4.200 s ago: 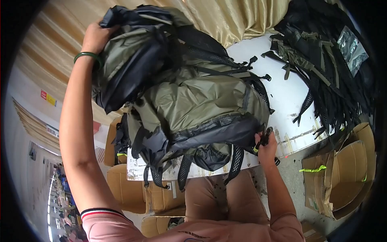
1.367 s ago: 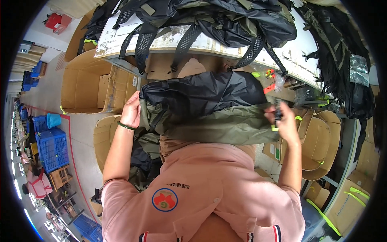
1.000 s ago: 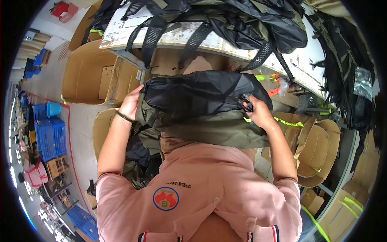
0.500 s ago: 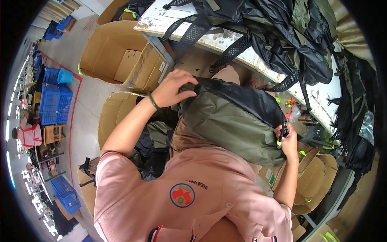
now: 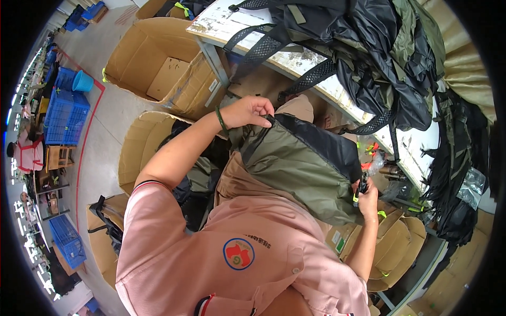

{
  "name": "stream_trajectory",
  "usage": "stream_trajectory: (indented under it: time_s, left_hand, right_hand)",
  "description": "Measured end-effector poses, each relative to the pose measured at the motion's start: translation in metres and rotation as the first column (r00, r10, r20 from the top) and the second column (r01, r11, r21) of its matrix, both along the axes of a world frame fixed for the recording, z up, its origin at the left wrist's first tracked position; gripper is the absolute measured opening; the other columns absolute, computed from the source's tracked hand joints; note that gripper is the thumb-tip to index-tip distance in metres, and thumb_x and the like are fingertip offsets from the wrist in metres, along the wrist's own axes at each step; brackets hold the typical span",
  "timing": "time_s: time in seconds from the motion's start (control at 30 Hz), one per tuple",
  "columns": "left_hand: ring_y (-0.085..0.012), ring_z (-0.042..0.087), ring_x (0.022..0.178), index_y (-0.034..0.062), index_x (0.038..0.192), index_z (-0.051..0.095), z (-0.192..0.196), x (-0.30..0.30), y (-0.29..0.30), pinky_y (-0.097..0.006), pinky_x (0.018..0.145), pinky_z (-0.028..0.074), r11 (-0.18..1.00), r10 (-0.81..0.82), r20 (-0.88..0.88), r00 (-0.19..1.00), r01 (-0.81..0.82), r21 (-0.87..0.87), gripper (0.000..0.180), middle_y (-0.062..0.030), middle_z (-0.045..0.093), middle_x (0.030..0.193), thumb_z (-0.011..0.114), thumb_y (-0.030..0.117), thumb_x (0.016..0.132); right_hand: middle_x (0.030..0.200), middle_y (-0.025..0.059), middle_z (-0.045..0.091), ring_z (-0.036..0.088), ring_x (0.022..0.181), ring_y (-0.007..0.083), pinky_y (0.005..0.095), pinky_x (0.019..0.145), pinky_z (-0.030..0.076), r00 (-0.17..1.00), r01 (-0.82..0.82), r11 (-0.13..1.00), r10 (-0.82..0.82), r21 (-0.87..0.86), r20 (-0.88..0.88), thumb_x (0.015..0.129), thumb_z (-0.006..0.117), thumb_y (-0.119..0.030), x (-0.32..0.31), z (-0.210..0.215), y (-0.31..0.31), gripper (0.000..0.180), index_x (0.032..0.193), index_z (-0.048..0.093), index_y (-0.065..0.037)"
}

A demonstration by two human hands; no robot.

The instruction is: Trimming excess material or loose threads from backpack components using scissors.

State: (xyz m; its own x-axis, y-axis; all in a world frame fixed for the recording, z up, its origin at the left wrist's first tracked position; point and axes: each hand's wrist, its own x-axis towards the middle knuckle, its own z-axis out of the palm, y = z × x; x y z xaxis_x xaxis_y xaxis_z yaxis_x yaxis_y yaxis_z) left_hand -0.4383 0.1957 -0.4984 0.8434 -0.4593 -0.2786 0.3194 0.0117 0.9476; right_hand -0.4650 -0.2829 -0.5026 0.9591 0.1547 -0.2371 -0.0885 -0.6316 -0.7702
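An olive-green and black fabric bag lies across my lap, stretched between my two hands. My left hand pinches its upper left corner, at the dark edge, between thumb and fingers. At the bag's right end, my right hand is closed around a small black piece with a yellow-green tip. Whether that piece belongs to the bag or is a separate tool I cannot tell. The fabric sags in creases between the hands, and its underside is hidden.
Black and olive backpacks with mesh straps cover a worn white table ahead. Cardboard boxes stand to the left; another holds dark fabric. Dark straps hang at right, above an open carton. Blue crates stand far left.
My left hand has shifted slightly right and down, still pinching the corner. My right hand has moved a little left and down. The bag between them is slacker and more creased.
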Motion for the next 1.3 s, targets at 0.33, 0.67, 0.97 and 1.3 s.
stream_trajectory:
  time_s: [0.33,0.67,0.97,1.3]
  left_hand:
    - [-0.0073,0.054,0.096,0.0066,0.097,0.062,0.036,-0.03,-0.024,-0.023,0.089,0.041,0.992,0.068,-0.059,0.996,-0.073,-0.1,0.019,0.0031,0.06,0.098,0.071,0.003,0.08]
    - [-0.0078,0.054,0.101,0.0037,0.101,0.063,0.037,-0.037,-0.038,-0.023,0.093,0.04,0.988,0.032,-0.051,0.998,-0.039,-0.148,0.022,0.0021,0.061,0.101,0.071,0.002,0.08]
    - [-0.0078,0.054,0.101,0.0013,0.1,0.062,0.036,-0.035,-0.041,-0.023,0.09,0.043,0.985,-0.006,-0.083,0.997,-0.008,-0.175,0.022,0.0006,0.06,0.101,0.07,-0.002,0.08]
    - [-0.0079,0.054,0.102,0.0005,0.1,0.062,0.041,-0.038,-0.041,-0.022,0.089,0.044,0.992,-0.031,-0.078,0.996,0.021,-0.126,0.02,-0.0004,0.06,0.101,0.069,-0.002,0.081]
  right_hand:
    - [0.066,0.0089,0.06,0.061,0.062,0.0235,0.0348,0.059,0.047,0.927,-0.221,0.921,0.3,-0.319,0.224,0.064,0.086,-0.029,0.017,0.078,0.097,0.046,0.082,0.053,-0.002]
    - [0.074,0.0112,0.061,0.059,0.076,0.0312,0.0408,0.073,0.043,0.685,-0.463,0.712,0.665,-0.528,0.296,0.059,0.081,-0.051,0.033,0.099,0.159,0.057,0.081,0.056,-0.004]
    - [0.075,0.0109,0.062,0.06,0.076,0.0301,0.0405,0.072,0.042,0.644,-0.489,0.677,0.706,-0.55,0.297,0.059,0.081,-0.049,0.033,0.109,0.166,0.055,0.08,0.056,-0.004]
    - [0.064,0.0104,0.063,0.062,0.063,0.0313,0.0394,0.068,0.046,0.667,-0.463,0.679,0.69,-0.569,0.281,0.06,0.083,-0.042,0.029,0.103,0.16,0.048,0.076,0.058,-0.005]
